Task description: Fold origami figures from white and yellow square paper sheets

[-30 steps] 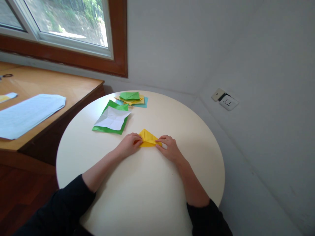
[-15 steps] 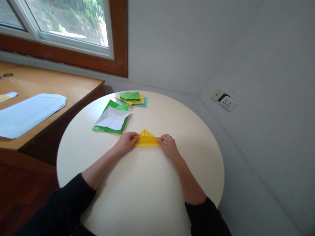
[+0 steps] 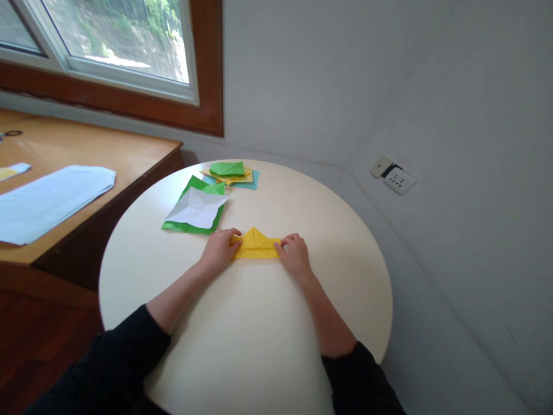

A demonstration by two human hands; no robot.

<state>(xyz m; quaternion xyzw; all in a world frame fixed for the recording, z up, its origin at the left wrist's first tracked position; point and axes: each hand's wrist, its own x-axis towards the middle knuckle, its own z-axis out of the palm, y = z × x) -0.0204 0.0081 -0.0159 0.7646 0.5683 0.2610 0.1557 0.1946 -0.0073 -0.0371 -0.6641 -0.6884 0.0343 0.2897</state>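
A folded sheet of yellow paper (image 3: 257,245) lies across the middle of the round white table (image 3: 242,323). Its lower part is a long flat band, and a triangular point rises from the far side. My left hand (image 3: 220,248) pinches the paper's left end between thumb and fingers. At the right end, my right hand (image 3: 294,253) grips it the same way, with the thumb on top of the band. The fingertips under the paper are hidden.
Behind my left hand lie a green sheet (image 3: 179,225) and a creased white sheet (image 3: 199,208) on it. A stack of folded papers (image 3: 227,169) sits at the table's far edge. On the wooden desk (image 3: 142,147) at left are papers (image 3: 52,199) and partly visible scissors (image 3: 12,133).
The front strip of the yellow paper has been lowered toward me, so a crease line and more of the triangular point show. Both hands keep hold of the ends.
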